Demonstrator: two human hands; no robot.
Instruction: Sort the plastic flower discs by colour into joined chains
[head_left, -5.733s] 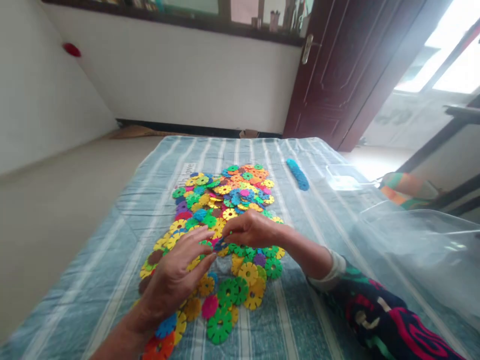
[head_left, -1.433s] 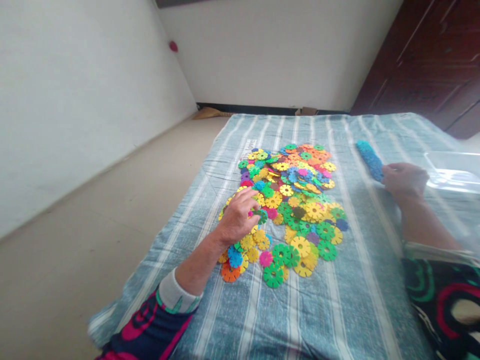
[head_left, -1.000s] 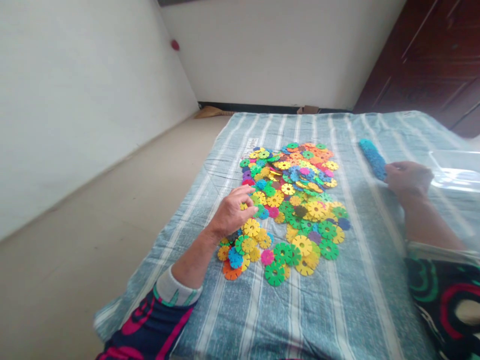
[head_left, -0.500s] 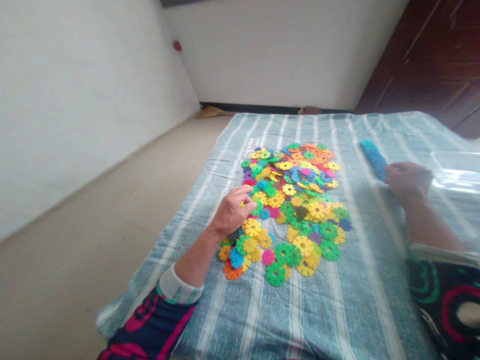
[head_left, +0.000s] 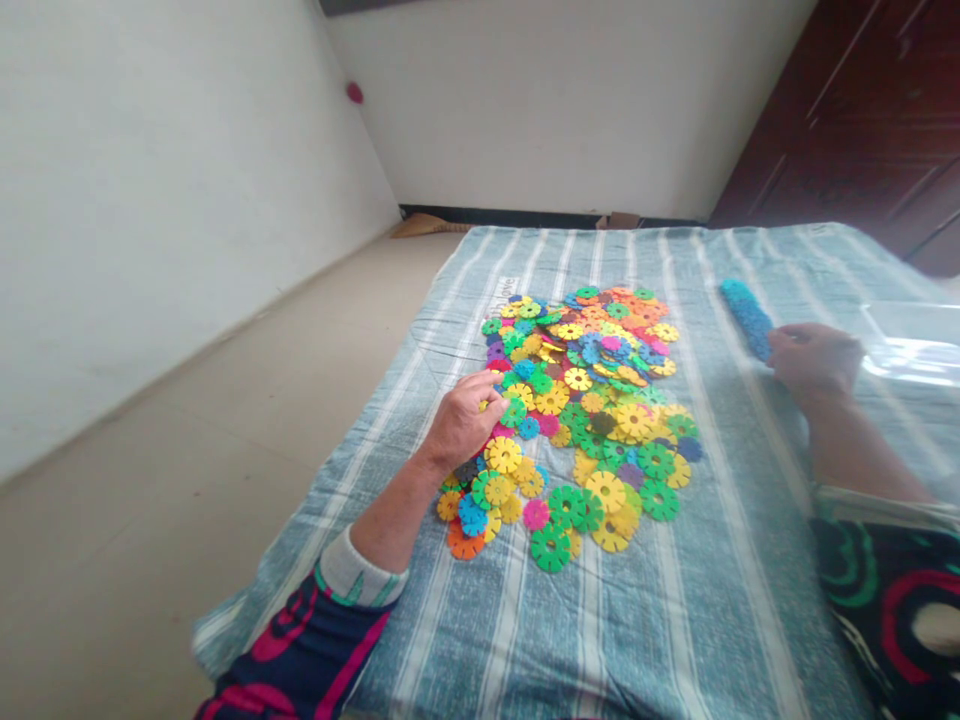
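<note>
A spread pile of colourful notched plastic discs lies over the striped cloth. At the left edge of this pile is my left hand, its fingers bent and the thumb curled towards them; whatever they may hold is mostly hidden. Further right, blue notched discs form a tight overlapping row on the cloth. My right hand is closed at the near end of that row, fingertips pinched against the last disc. The pinched piece itself is largely covered by the fingers.
A clear plastic container stands at the right, beside my right hand. The blue-grey striped cloth covers the table. A white wall rises behind, a dark red door at the right. Cardboard lies on the floor behind.
My left thumb has drawn slightly back to the left, towards the fingers. My right hand stays at the end of the blue row with hardly any shift.
</note>
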